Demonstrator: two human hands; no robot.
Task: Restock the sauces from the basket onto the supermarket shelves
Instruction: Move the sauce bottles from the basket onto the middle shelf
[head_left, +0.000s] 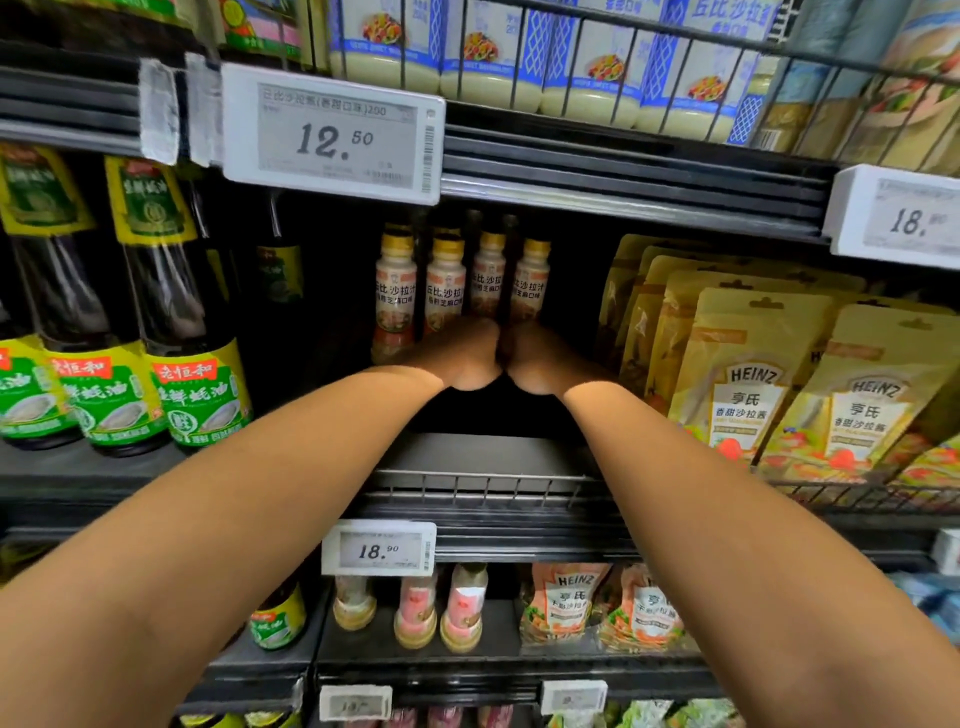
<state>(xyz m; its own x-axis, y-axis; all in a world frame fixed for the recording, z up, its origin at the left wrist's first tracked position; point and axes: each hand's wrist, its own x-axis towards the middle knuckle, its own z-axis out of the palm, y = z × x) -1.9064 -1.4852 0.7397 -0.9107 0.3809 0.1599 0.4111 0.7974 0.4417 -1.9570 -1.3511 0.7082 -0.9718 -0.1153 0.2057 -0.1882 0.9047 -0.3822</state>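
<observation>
Several small sauce bottles (447, 280) with gold caps and pale labels stand in a row deep on the middle shelf (483, 457). Both my arms reach into that bay. My left hand (462, 358) closes round the base of the second bottle from the left. My right hand (540, 364) closes round the base of the rightmost bottle (530, 280). The two hands touch side by side, and my fingers are hidden behind them. The basket is out of view.
Tall dark oyster sauce bottles (171, 322) stand to the left and yellow Heinz pouches (748, 384) hang to the right. A low wire rail (483, 486) runs along the shelf front. Price tags (332, 135) hang from the shelf above. More bottles (415, 608) stand on the shelf below.
</observation>
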